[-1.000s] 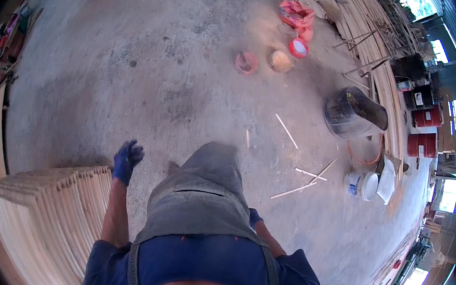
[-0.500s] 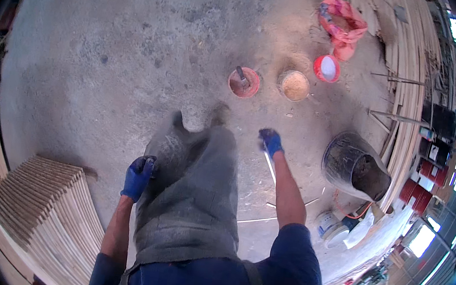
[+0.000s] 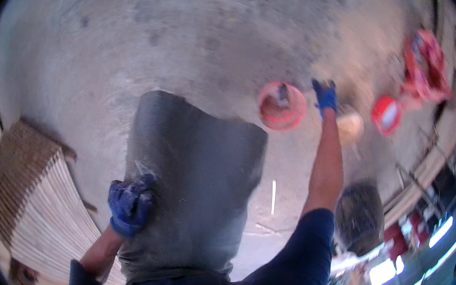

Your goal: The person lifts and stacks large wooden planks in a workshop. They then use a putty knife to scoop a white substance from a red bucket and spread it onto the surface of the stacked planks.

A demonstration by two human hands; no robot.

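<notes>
My right hand (image 3: 325, 97), in a blue glove, reaches out over the floor with thumb and fingers apart and nothing visible in it. It is between a pink bucket (image 3: 263, 113) and a pale bucket of tan, crumbly material (image 3: 349, 126), whose near side my forearm partly overlaps. A dark-handled tool (image 3: 283, 92), blurred, leans inside the pink bucket. My left hand (image 3: 131, 203), also blue-gloved, has its fingers curled in front of my grey apron (image 3: 197, 167). Whatever those fingers may hold is hidden.
A red tub with white contents (image 3: 391, 116) and a pink sack (image 3: 425, 69) are at the far right. Nearer on the right is a large dark container (image 3: 360, 216). Stacked wooden strips (image 3: 42, 194) stand at left. A thin white stick (image 3: 273, 197) lies on the floor.
My right hand has moved forward and its fingers have spread. My left hand has drawn nearer, still curled. The buckets and sack appear further right as the view has shifted.
</notes>
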